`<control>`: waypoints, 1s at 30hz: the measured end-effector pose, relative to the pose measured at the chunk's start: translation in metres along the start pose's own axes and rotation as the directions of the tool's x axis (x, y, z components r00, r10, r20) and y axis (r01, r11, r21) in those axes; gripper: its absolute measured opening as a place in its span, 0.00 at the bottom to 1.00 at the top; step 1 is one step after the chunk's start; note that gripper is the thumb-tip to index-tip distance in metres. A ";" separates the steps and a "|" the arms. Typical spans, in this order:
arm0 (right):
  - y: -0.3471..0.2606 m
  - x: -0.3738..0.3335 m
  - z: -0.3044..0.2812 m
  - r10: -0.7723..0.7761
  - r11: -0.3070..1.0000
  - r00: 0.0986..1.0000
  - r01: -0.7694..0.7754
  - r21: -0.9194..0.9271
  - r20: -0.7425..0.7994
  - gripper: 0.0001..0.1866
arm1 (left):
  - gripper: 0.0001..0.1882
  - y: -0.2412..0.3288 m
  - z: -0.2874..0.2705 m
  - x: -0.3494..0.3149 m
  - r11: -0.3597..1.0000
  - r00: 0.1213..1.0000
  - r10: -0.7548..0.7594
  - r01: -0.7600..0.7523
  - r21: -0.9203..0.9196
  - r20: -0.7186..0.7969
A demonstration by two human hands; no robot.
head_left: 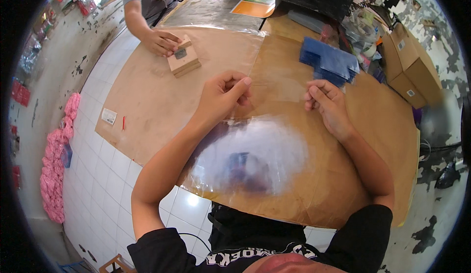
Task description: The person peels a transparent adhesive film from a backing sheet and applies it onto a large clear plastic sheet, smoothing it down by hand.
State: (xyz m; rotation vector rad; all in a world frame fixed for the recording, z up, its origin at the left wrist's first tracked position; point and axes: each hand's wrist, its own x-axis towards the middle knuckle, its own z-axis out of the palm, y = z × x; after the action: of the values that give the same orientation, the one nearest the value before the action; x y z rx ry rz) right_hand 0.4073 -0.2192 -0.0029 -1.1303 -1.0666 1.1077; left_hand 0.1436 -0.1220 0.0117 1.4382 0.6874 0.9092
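Observation:
My left hand (228, 94) is held over the middle of the table, its fingers curled in and the thumb pressed against them. To its right, my right hand (326, 101) is closed in a similar pinch. A faint clear sheen shows between the two hands, but whatever they grip is too thin or transparent to make out. Below them, close to my body, shiny clear plastic (270, 148) lies on the table and throws back light. Just beyond my right hand rests a stack of dark blue plastic pieces (326, 59).
Brown paper covers the table (363, 175). At the far left another person's hand (159, 42) touches a wooden block (184, 64). A small red item (123, 123) lies beside a white label (109, 116). Cardboard boxes (414, 67) stand at the right, and an orange printed sheet (255, 2) lies at the back.

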 end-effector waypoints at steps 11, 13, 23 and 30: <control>-0.026 0.059 0.049 -0.047 0.989 0.999 0.045 -0.138 -0.017 0.17 | 0.18 0.035 -0.044 0.007 0.984 0.966 0.170 -0.156 0.086 -0.196; -0.025 0.087 0.072 -0.062 0.986 0.997 0.057 -0.154 -0.034 0.17 | 0.17 0.046 -0.065 0.009 0.982 0.946 0.171 -0.139 0.130 -0.276; 0.024 0.189 0.169 0.006 0.997 0.999 -0.002 -0.082 0.052 0.12 | 0.16 0.025 -0.169 0.024 0.992 0.857 0.117 -0.074 0.105 -0.503; 0.033 0.198 0.179 0.093 0.989 0.996 -0.092 0.114 0.002 0.06 | 0.13 0.029 -0.169 0.016 0.981 0.880 0.025 0.068 0.179 -0.475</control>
State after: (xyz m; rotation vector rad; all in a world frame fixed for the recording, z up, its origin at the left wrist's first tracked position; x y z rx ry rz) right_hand 0.2547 0.0015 -0.0010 -1.0988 -0.9441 1.2243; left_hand 0.0050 -0.0226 0.0346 1.3764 1.1839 1.2240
